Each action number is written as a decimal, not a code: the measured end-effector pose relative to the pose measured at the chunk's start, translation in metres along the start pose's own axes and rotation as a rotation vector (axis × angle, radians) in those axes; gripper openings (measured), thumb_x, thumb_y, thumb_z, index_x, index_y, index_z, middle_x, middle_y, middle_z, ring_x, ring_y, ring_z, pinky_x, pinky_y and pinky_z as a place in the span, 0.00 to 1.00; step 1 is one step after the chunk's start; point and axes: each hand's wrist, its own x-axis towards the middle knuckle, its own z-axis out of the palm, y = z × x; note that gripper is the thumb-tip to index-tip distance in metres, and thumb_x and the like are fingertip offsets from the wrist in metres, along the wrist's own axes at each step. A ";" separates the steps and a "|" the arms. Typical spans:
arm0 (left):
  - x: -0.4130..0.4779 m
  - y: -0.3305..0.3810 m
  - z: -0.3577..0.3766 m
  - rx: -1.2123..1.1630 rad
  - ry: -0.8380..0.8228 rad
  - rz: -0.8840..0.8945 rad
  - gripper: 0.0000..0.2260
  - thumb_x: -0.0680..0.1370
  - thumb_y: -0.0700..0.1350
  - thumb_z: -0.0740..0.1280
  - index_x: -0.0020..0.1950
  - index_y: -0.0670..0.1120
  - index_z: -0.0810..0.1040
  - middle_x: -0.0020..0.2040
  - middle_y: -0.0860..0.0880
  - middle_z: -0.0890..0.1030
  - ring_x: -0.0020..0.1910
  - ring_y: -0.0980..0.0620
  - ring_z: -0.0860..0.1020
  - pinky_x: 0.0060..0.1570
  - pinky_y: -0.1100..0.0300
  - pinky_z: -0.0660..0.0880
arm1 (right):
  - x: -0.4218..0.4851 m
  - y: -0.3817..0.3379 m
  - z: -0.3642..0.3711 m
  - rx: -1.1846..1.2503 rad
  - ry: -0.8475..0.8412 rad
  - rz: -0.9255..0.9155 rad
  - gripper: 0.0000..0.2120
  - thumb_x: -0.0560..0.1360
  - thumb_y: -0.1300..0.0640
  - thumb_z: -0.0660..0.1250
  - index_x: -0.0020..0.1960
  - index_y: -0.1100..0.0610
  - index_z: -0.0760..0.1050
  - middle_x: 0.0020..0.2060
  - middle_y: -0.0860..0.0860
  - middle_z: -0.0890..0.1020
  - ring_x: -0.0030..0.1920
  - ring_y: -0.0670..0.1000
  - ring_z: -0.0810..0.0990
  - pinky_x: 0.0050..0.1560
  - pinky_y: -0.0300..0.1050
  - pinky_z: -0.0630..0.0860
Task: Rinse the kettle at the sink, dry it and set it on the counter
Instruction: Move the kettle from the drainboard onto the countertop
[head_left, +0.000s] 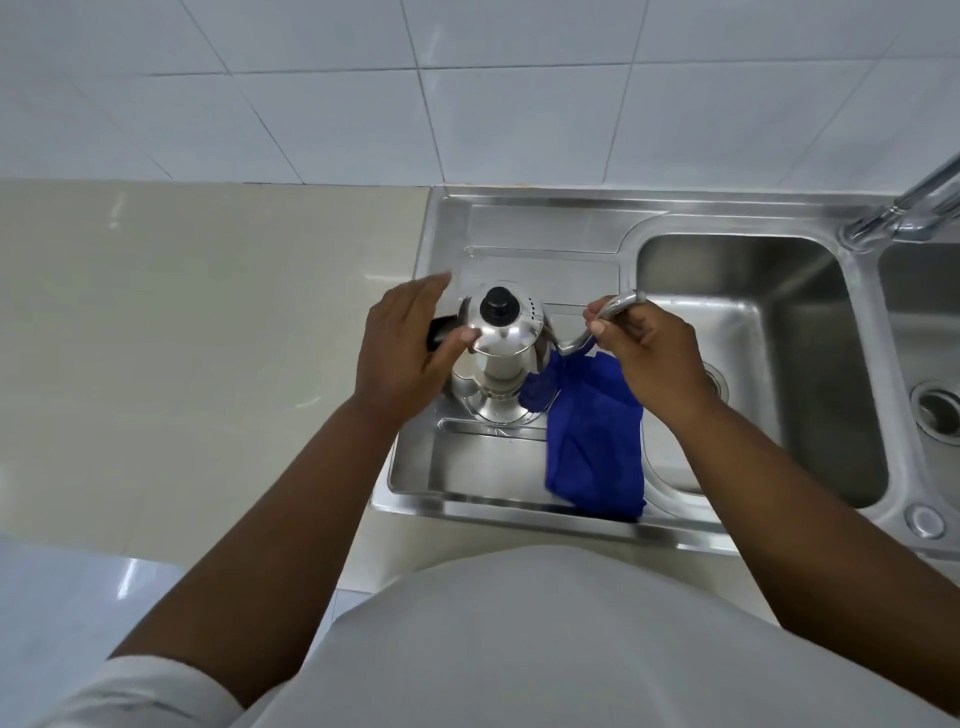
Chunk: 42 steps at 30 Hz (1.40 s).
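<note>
A shiny steel gooseneck kettle (501, 358) with a black lid knob stands upright on the sink's drainboard (519, 260). My left hand (405, 348) is against its left side, with the thumb on the body and the fingers stretched over the black handle (440, 328). My right hand (649, 358) is closed around the thin curved spout (618, 303). A blue cloth (597, 447) hangs from under this hand, down over the drainboard to the sink's front rim.
Two steel basins lie to the right, the near one (753, 312) with a drain partly hidden by my wrist. A faucet (914, 208) sticks in at the upper right. The beige counter (208, 312) spreads left of the sink, backed by a white tiled wall.
</note>
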 end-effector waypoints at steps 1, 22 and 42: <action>-0.012 -0.010 0.001 -0.014 -0.004 -0.049 0.28 0.78 0.61 0.59 0.69 0.43 0.71 0.63 0.44 0.78 0.62 0.46 0.74 0.63 0.50 0.70 | 0.001 0.001 -0.001 -0.004 -0.003 0.001 0.08 0.77 0.58 0.70 0.55 0.49 0.82 0.53 0.47 0.86 0.55 0.48 0.85 0.64 0.53 0.79; -0.009 -0.072 -0.073 -0.177 -0.069 -0.316 0.15 0.76 0.44 0.70 0.62 0.48 0.77 0.45 0.54 0.79 0.44 0.56 0.76 0.43 0.78 0.67 | -0.023 -0.051 0.030 0.253 -0.064 -0.084 0.15 0.74 0.67 0.72 0.44 0.46 0.85 0.50 0.46 0.88 0.54 0.52 0.86 0.59 0.58 0.81; -0.053 -0.218 -0.162 -0.250 0.133 -0.594 0.16 0.75 0.38 0.70 0.62 0.50 0.77 0.49 0.52 0.80 0.47 0.51 0.78 0.54 0.59 0.75 | -0.008 -0.094 0.211 0.192 -0.273 -0.088 0.09 0.71 0.64 0.76 0.50 0.55 0.86 0.46 0.54 0.88 0.52 0.58 0.86 0.61 0.63 0.80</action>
